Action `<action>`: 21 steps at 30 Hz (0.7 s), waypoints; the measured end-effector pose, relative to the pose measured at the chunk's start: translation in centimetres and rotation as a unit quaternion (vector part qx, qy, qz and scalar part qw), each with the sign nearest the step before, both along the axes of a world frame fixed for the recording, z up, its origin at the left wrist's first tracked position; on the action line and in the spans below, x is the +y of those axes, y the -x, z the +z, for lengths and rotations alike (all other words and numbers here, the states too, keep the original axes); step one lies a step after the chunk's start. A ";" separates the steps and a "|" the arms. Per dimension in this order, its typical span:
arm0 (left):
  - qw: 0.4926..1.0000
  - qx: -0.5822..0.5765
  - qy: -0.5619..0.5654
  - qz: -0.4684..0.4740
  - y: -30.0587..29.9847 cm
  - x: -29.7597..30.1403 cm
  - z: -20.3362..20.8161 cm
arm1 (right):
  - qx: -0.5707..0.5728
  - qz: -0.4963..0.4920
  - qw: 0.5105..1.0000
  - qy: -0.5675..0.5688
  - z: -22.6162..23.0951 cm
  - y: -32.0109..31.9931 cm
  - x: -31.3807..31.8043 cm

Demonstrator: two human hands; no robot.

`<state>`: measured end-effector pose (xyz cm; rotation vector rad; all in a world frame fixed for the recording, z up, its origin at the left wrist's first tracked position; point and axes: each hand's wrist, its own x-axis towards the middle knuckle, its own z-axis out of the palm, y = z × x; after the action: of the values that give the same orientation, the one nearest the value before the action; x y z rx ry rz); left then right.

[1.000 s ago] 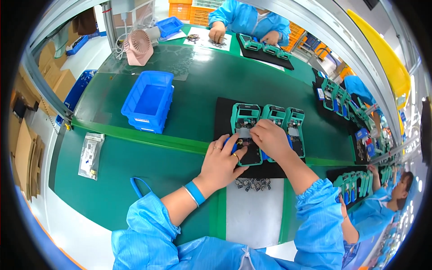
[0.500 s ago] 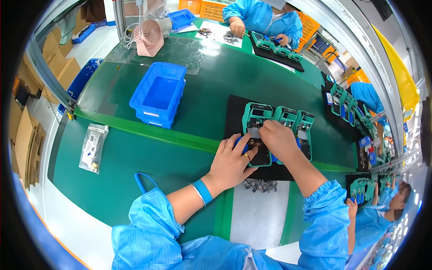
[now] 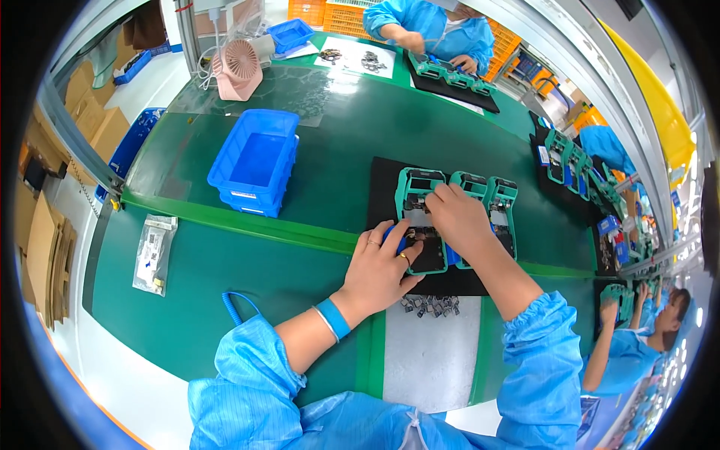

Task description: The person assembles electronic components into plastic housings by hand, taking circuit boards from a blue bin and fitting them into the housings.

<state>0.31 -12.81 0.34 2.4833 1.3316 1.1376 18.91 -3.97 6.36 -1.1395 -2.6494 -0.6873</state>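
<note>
Three green plastic device housings lie side by side on a black mat (image 3: 382,196). Inside the leftmost housing (image 3: 421,174) are dark parts, a pale plate and small wires. My left hand (image 3: 375,264) grips this housing's lower left side, its fingertips reaching in over the wires and a blue part. Bent over the upper middle of the same housing is my right hand (image 3: 463,219), its fingertips pinched together; what they hold is hidden. The middle housing (image 3: 470,180) is partly covered by my right hand and forearm. The right housing (image 3: 503,196) lies beside it.
Small metal parts (image 3: 431,305) sit in a heap below the mat. To the left are stacked blue bins (image 3: 255,161) and a plastic bag of parts (image 3: 155,255). A pink fan (image 3: 238,69) stands farther back. Co-workers handle similar housings across the table (image 3: 450,73) and at right.
My right fingertips have shifted slightly up along the leftmost housing. My left hand keeps its place on it. The whole view has shifted a little, and the co-worker opposite has moved a hand.
</note>
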 end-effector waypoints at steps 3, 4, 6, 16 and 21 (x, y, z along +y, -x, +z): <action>1.000 -0.003 -0.005 0.000 -0.4 0.5 0.0 | -0.018 -0.027 0.999 -0.023 -0.5 0.0 0.7; 1.000 -0.006 -0.006 -0.001 -0.6 0.8 0.1 | -0.020 -0.036 0.999 -0.031 -0.6 0.0 0.6; 1.000 0.006 -0.016 0.001 -0.5 0.9 -0.1 | 0.011 -0.044 0.998 -0.034 -0.4 0.2 -0.4; 0.999 0.035 -0.006 -0.013 0.9 1.1 0.8 | 0.296 -0.028 0.924 0.242 -3.3 -2.6 -16.2; 0.999 0.036 0.007 -0.011 1.1 1.0 0.7 | 0.339 -0.095 0.890 0.289 -4.5 -1.5 -17.5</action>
<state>-0.83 -11.78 1.07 2.5450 1.3219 1.0410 20.41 -21.47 1.82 -1.4435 -2.1607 0.4730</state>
